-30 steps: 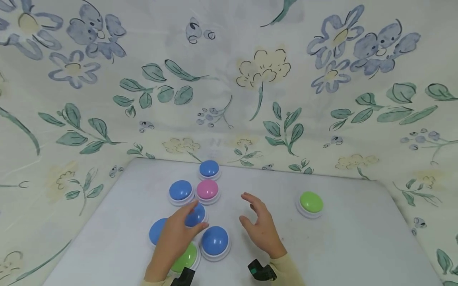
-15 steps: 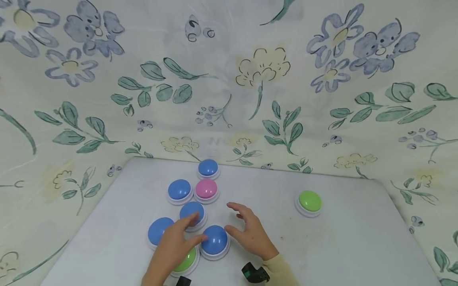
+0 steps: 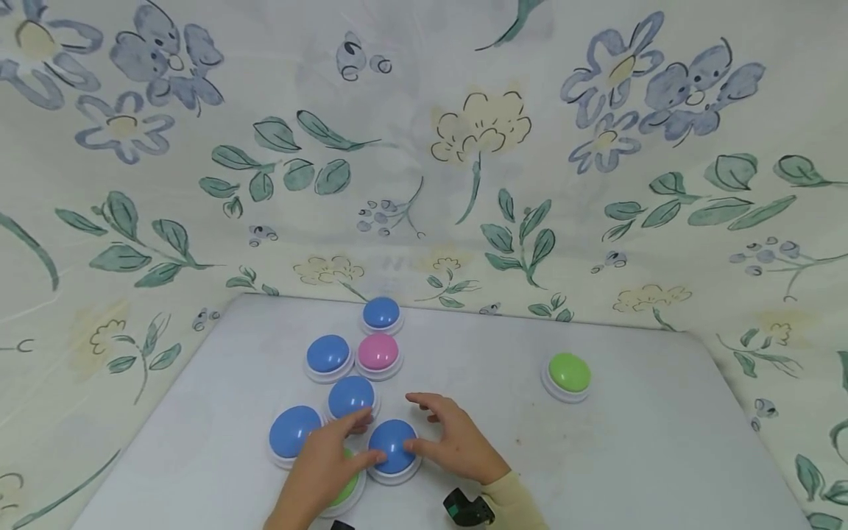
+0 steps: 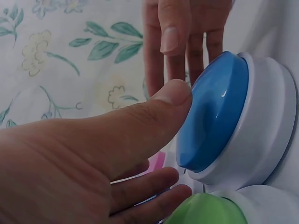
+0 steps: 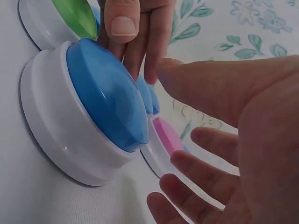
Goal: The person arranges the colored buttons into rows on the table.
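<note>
A blue push button [image 3: 392, 440] on a round white base sits at the front of the white table, between my two hands. My left hand [image 3: 323, 460] hovers to its left with fingers spread and the thumb tip [image 4: 175, 92] right at the blue dome. From the right side comes my right hand [image 3: 457, 445], its fingers apart and relaxed, thumb overlapping the dome's edge in the head view. Neither hand grips anything. Under my left hand a green button [image 3: 346, 487] is partly hidden.
Close by on the left stand more blue buttons [image 3: 295, 432], with a pink button [image 3: 378, 352] behind them. Another green button [image 3: 569, 372] stands alone to the right. A flowered cloth [image 3: 397, 265] hangs behind the table [image 3: 636, 442].
My right hand has moved left and slightly down to the front blue button. The left hand has lowered a little toward the same button. The buttons keep their places.
</note>
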`<state>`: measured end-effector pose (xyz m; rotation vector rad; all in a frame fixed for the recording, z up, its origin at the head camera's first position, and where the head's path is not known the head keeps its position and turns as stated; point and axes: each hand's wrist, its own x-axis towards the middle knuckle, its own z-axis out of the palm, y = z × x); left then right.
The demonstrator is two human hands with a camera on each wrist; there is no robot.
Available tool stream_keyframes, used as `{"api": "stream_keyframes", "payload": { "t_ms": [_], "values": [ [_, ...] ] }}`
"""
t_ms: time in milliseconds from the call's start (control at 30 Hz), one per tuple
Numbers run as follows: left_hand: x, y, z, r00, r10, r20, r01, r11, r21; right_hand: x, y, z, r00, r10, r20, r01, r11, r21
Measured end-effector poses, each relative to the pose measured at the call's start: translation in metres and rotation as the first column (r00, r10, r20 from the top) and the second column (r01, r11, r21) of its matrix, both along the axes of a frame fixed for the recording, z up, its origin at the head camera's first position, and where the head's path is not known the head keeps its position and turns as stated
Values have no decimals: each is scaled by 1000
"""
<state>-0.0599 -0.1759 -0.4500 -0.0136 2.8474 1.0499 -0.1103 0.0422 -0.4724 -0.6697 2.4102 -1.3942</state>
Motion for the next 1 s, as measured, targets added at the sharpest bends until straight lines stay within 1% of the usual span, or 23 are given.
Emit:
{"api": "stream_keyframes", "payload": {
  "t_ms": [233, 433, 567, 700, 800, 1000],
  "values": [
    [0, 3, -1, 1000, -16, 10, 16, 1000, -14, 0, 1, -2, 1000, 20, 8, -21, 999, 48],
    [1, 4, -3, 999, -31, 7, 32, 999, -26, 1, -1, -2, 998, 61, 34, -64, 994, 90],
    [1, 4, -3, 998, -57, 6, 57, 998, -36, 2, -3, -1, 996, 81, 43, -85, 992, 98],
    [1, 4, -2, 995, -100, 15, 101, 993, -60, 1, -3, -3, 995, 94, 37, -98, 989, 108],
    [1, 4, -2, 992, -119, 31, 121, 989, -79, 1, -4, -4, 994, 104, 25, -106, 987, 119],
    [-1, 4, -6, 991, -121, 54, 126, 986, -108, 0, -6, -9, 993, 116, 7, -116, 985, 129]
  ]
}}
